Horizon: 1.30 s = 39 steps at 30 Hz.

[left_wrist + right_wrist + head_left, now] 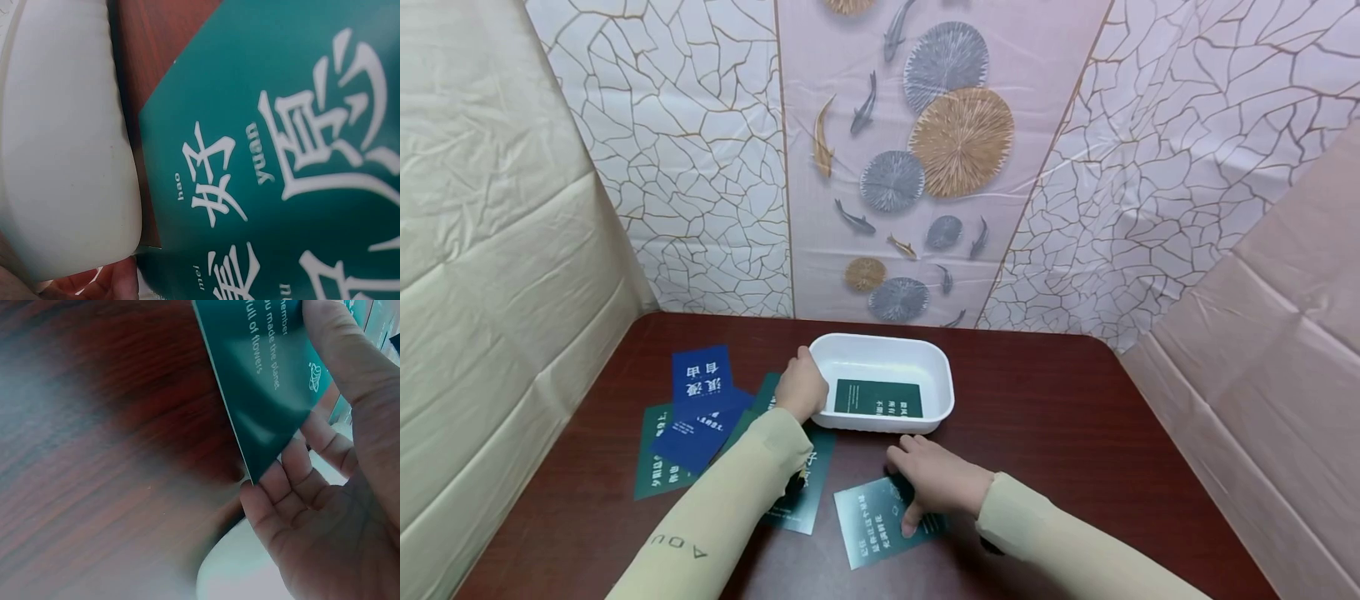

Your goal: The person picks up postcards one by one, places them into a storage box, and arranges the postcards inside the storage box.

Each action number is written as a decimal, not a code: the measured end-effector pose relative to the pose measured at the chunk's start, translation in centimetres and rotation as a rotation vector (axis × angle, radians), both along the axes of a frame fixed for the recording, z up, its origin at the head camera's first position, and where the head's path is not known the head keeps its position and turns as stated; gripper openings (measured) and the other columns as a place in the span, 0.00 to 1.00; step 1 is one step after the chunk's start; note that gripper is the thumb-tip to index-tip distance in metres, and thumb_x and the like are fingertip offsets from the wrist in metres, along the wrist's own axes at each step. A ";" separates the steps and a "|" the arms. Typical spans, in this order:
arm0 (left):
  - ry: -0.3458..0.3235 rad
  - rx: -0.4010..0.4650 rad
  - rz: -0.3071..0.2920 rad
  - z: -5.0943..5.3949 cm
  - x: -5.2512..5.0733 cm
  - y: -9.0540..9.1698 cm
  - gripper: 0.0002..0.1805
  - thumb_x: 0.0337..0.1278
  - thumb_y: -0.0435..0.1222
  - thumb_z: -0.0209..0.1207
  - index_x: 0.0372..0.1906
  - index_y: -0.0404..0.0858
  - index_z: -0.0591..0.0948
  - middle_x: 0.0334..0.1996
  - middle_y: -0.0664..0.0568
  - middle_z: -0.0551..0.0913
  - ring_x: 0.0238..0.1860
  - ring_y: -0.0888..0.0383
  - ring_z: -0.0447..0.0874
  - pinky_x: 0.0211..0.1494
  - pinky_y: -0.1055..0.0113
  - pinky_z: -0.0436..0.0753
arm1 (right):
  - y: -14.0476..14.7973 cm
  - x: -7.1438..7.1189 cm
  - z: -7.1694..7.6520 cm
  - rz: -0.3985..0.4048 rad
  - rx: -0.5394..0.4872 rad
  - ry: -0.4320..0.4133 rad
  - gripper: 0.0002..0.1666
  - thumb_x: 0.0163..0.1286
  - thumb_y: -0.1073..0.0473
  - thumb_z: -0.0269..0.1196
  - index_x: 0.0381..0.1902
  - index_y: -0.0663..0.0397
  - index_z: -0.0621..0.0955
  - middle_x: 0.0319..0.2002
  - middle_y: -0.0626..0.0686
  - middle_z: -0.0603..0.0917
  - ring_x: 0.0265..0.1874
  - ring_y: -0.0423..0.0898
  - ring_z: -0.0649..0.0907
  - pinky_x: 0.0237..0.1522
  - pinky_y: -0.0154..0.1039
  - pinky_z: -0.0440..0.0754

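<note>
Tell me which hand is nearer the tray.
Left. The left hand grips the tray at its left end; the right hand is in front of it, holding a card.

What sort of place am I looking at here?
Probably a makeshift booth: pale creased sheets on both sides, a fish-patterned backdrop behind, and a dark table between them.

The tray (pixel 880 338) stands on the table (pixel 1045 400) before the backdrop (pixel 887 125), a card (pixel 868 397) lying in it and the left hand (pixel 802 385) on its left end. In front of it — on the near side — the right hand (pixel 936 475) holds a second card (pixel 868 521); overlapping cards (pixel 700 442) lie farther left.
</note>
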State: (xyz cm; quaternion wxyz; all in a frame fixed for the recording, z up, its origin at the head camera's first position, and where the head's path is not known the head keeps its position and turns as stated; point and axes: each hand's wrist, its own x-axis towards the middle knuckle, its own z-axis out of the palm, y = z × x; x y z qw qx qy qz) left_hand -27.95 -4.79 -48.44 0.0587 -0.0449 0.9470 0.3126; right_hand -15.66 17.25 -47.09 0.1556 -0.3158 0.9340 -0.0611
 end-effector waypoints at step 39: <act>0.009 0.015 0.002 0.0 0.1 0.0 0.39 0.59 0.31 0.59 0.71 0.30 0.53 0.54 0.34 0.73 0.46 0.43 0.78 0.52 0.44 0.77 | 2.8 -0.3 2.7 -0.112 -0.312 -0.214 0.04 0.69 0.58 0.62 0.37 0.40 0.80 0.27 0.40 0.78 0.27 0.36 0.76 0.32 0.34 0.77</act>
